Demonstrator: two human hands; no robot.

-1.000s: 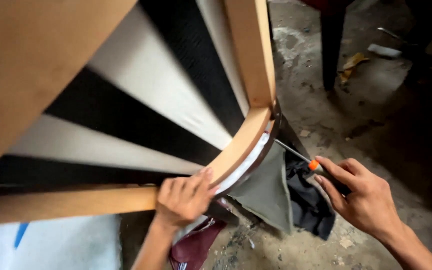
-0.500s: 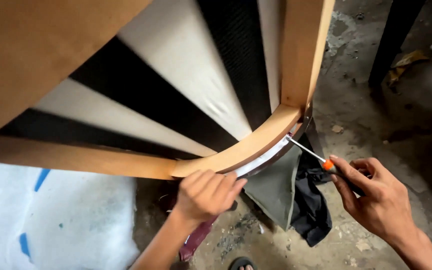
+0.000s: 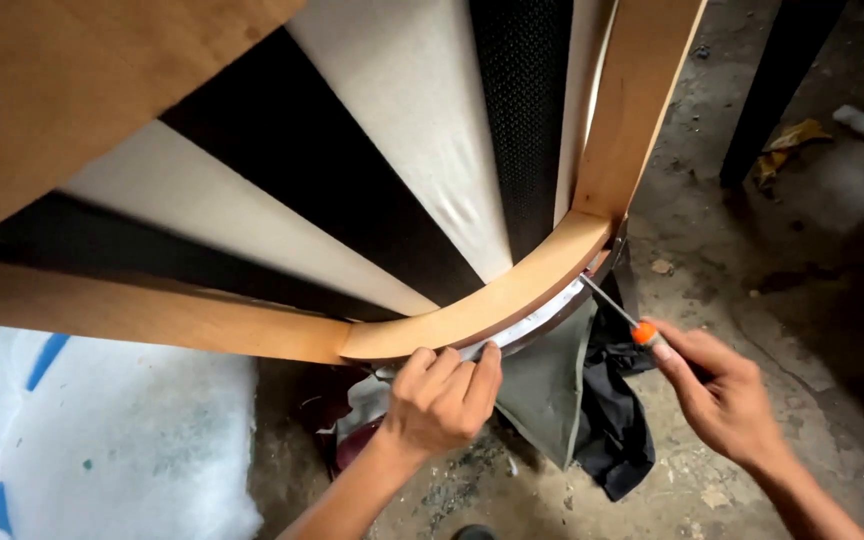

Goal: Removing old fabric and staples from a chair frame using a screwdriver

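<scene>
A curved wooden frame (image 3: 512, 290) of an upholstered piece fills the upper view, backed by black and white fabric panels (image 3: 382, 170). My left hand (image 3: 442, 395) pinches the edge of the fabric under the curved rail. My right hand (image 3: 717, 395) grips a screwdriver (image 3: 624, 318) with an orange collar; its metal tip touches the underside of the rail near the corner. Grey and dark fabric (image 3: 577, 400) hangs loose below the rail between both hands.
White wadding with blue marks (image 3: 82, 440) lies at the lower left. The dusty concrete floor (image 3: 822, 280) spreads to the right, with a dark furniture leg (image 3: 777, 80) and scraps of litter (image 3: 797, 135) at the upper right.
The view has shifted, so the frame's corner now sits further right. My left hand has slid right along the rail, and the screwdriver tip stays under the rail near the corner.
</scene>
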